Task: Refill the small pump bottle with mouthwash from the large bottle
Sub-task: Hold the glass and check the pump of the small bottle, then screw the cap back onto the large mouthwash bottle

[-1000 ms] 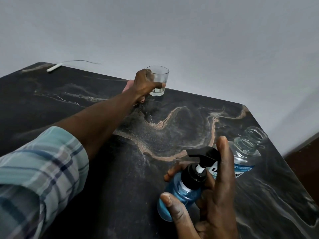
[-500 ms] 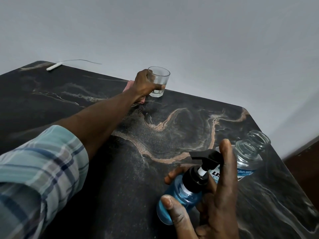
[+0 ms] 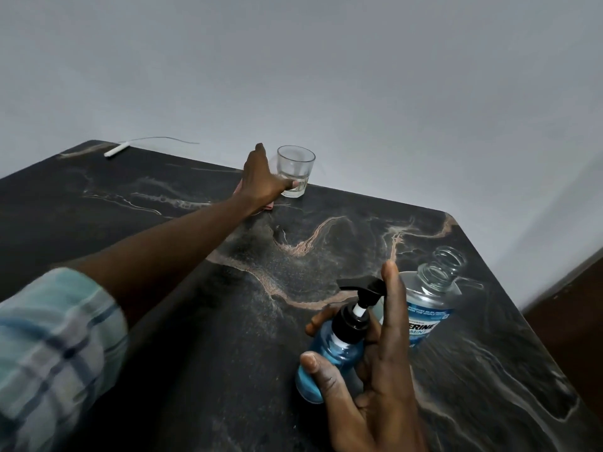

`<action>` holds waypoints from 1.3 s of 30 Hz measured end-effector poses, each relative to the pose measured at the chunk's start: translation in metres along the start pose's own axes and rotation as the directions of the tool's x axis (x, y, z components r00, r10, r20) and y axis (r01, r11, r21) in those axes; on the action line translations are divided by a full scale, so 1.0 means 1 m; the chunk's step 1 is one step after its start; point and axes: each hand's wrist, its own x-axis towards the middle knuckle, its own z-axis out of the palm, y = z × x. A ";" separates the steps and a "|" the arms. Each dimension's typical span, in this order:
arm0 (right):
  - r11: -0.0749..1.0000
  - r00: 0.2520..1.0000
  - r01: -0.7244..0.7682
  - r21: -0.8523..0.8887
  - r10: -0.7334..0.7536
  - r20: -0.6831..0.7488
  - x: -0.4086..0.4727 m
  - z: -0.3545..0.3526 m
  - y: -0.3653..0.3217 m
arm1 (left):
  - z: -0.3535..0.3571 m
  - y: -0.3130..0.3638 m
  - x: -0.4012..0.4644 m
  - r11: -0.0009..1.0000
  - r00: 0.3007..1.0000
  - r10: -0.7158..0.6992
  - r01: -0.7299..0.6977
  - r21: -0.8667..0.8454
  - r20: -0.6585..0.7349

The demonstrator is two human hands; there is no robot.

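Blue mouthwash fills the small pump bottle (image 3: 332,350), gripped in the right hand (image 3: 372,383). The uncapped large bottle (image 3: 430,301) stands by the table's (image 3: 163,321) right edge. At the far edge, the left hand (image 3: 261,181), fingers loose, touches a nearly empty glass (image 3: 295,171).

Single head-worn wide-angle view, looking forward and down across the dark marble table (image 3: 195,337) toward the grey wall (image 3: 326,76), right hand (image 3: 368,380) close at the bottom edge, left hand (image 3: 261,181) near the far edge.

Small pump bottle (image 3: 329,353): in right hand (image 3: 375,380), near table (image 3: 163,321) edge. Large bottle (image 3: 430,305): just right of that hand. Glass (image 3: 294,171): far side, touching left hand (image 3: 261,181). Cable (image 3: 130,146): far left, beyond left hand.
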 end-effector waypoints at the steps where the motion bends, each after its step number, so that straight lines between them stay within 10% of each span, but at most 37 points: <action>1: 1.000 1.000 0.028 -0.003 -0.028 0.001 0.001 0.000 0.003 | -0.009 0.005 -0.015 0.999 0.999 0.046 -0.046 0.012 0.006; 5: 0.997 0.998 0.068 0.041 -0.068 0.002 0.001 -0.003 0.003 | -0.047 0.024 -0.102 0.978 0.953 0.208 -0.198 -0.068 0.220; 9: 0.992 0.996 0.085 0.088 -0.086 0.006 -0.001 -0.002 -0.006 | -0.082 0.030 -0.204 0.922 0.820 0.143 0.094 -0.377 0.555; 14: 0.992 0.993 0.103 0.070 -0.107 0.051 -0.002 -0.003 -0.004 | -0.087 0.033 -0.278 0.786 0.745 0.157 0.303 -0.538 0.649; 28: 0.994 0.989 0.070 0.080 -0.080 0.122 -0.006 -0.001 -0.011 | -0.080 0.042 -0.303 0.802 0.881 0.192 0.113 -0.586 0.432; 39: 0.982 0.967 0.137 -0.132 -0.161 -0.196 -0.010 0.006 -0.007 | -0.059 0.069 -0.202 0.873 0.997 0.073 -0.060 -0.484 0.008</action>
